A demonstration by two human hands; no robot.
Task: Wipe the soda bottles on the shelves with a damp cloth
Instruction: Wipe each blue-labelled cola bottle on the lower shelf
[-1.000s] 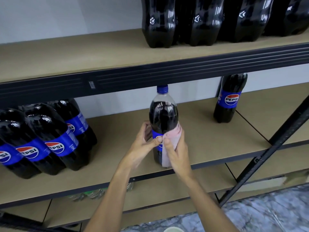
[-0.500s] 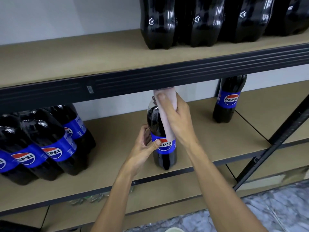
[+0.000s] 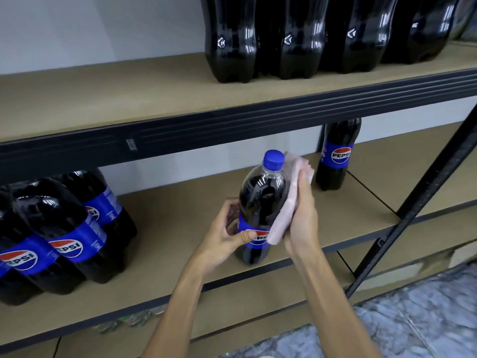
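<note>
Head view: left hand (image 3: 224, 239) around PEPSI bottle (image 3: 260, 197), right hand (image 3: 302, 220) round pink cloth (image 3: 285, 210) against it.

Top tan fibreboard shelf (image 3: 103, 99) on its ribbed black metal rail (image 3: 232, 127): a tight row of big dark cola bottles (image 3: 289, 42) stands at the right, bases only in sight. One level down, the middle tan board (image 3: 180, 208) carries a huddle of large blue-labelled Pepsi bottles (image 3: 64, 228) at the left, shoulder to shoulder. A lone slimmer Pepsi bottle (image 3: 338, 156) stands upright near the back right. Near the front edge, a blue-capped cola bottle (image 3: 260, 197) has its base on the board and tilts slightly. The lowest board (image 3: 271, 301) holds something crinkly, too blurred to tell.
</note>
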